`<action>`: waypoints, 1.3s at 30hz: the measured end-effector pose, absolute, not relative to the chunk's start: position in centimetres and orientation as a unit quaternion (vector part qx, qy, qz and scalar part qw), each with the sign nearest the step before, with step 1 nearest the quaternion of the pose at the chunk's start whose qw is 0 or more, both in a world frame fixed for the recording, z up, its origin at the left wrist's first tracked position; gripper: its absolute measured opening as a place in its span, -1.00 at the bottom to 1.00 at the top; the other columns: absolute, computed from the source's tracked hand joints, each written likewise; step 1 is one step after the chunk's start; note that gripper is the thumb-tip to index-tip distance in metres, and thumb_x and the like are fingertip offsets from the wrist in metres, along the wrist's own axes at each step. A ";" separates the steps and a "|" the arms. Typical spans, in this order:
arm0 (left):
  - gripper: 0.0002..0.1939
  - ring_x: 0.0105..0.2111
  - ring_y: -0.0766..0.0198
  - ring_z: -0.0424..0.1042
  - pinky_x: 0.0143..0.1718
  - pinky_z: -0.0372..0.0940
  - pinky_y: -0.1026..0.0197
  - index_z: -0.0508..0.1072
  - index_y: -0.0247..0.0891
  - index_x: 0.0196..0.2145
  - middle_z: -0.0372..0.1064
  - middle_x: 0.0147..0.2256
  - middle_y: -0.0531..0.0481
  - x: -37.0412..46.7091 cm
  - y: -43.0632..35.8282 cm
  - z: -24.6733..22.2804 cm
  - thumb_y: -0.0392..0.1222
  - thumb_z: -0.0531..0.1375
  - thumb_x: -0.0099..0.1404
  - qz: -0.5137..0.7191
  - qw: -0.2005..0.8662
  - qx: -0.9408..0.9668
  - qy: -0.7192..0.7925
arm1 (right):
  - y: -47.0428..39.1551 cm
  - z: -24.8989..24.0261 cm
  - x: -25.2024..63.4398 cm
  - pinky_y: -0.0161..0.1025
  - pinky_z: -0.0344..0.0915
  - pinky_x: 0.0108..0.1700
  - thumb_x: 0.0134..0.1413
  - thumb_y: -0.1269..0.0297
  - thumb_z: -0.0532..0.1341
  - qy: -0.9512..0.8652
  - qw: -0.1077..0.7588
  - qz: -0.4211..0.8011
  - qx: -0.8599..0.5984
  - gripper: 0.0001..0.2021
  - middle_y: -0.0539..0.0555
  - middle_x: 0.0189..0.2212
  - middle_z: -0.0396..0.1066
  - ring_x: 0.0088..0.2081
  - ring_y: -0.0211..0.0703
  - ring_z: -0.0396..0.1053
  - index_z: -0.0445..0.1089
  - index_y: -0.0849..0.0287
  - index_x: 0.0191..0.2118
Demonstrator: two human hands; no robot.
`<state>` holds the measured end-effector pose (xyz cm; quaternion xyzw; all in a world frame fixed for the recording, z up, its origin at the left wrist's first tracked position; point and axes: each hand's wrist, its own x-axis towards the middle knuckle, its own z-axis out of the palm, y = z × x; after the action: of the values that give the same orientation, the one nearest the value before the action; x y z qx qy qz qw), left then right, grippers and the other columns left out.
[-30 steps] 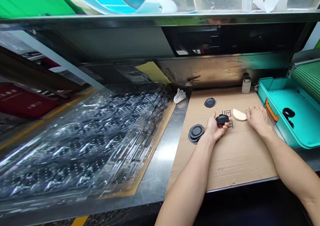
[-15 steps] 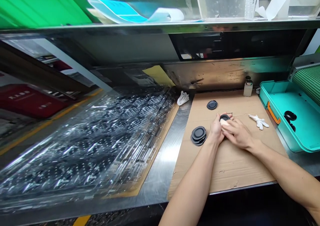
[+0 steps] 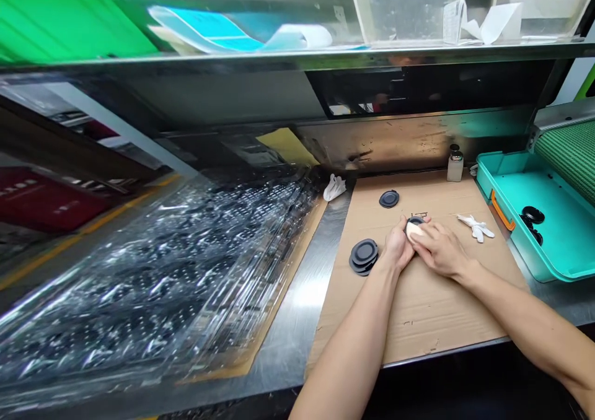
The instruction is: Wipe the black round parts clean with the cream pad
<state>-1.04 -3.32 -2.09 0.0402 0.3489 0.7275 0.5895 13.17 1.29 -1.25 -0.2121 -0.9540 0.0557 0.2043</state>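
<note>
Over the cardboard sheet (image 3: pixel 446 308), my left hand (image 3: pixel 396 246) is closed around a black round disc (image 3: pixel 414 220), mostly covered by my fingers. A cream-white pad (image 3: pixel 412 231), possibly a folded cloth, is pinched in my right hand (image 3: pixel 440 246) and pressed against the disc's face. Left of my hands lies a small stack of black round discs (image 3: pixel 364 254). Farther back rests a single black disc (image 3: pixel 389 198). A white glove (image 3: pixel 476 227) lies to the right of my right hand.
Clear plastic trays (image 3: pixel 153 277) cover the left side of the metal bench. A small bottle (image 3: pixel 455 165) with a dark top stands at the back. At right is a teal bin (image 3: pixel 558 234) holding several black parts, beside a green conveyor belt (image 3: pixel 569 157). A metal shelf (image 3: pixel 279 59) crosses above.
The view has shifted slightly. My right hand has moved a little on the disc, and more of the cream-white pad shows. Both hands keep their hold.
</note>
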 end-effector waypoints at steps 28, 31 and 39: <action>-0.07 0.13 0.08 0.36 0.24 0.22 -0.02 0.03 -0.12 0.40 0.43 0.08 -0.13 2.6 -5.8 -0.8 -0.17 0.39 0.19 0.611 0.014 0.543 0.576 | 3.8 -1.5 14.3 -0.13 0.17 0.05 0.23 0.32 0.13 -0.917 0.148 0.073 -0.364 -0.61 0.14 0.06 0.41 0.02 0.06 0.24 0.40 0.06 0.16; -0.05 0.11 0.12 0.37 0.19 0.26 0.02 -0.06 -0.10 0.43 0.43 0.08 -0.14 2.4 -5.6 -1.2 -0.15 0.35 0.24 0.576 -0.057 0.572 0.581 | 3.8 -1.6 14.2 -0.13 0.17 0.05 0.23 0.32 0.14 -0.917 0.150 0.072 -0.363 -0.59 0.14 0.06 0.41 0.03 0.06 0.24 0.38 0.05 0.18; -0.71 -0.01 -0.03 0.41 0.06 0.29 -0.05 0.53 -0.20 -0.07 0.50 -0.09 -0.23 0.1 -5.1 -2.0 -0.09 0.06 0.46 0.365 0.017 0.505 0.782 | 4.2 -2.2 14.2 -0.11 0.14 0.08 0.32 0.14 0.14 -0.916 0.188 0.065 -0.349 -0.70 0.14 0.04 0.43 0.05 0.08 0.24 0.44 0.05 0.08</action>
<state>0.09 -5.13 -2.02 0.5053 0.7820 0.3646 0.0170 14.22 4.15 -2.24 -0.3491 -0.9158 0.0652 0.1876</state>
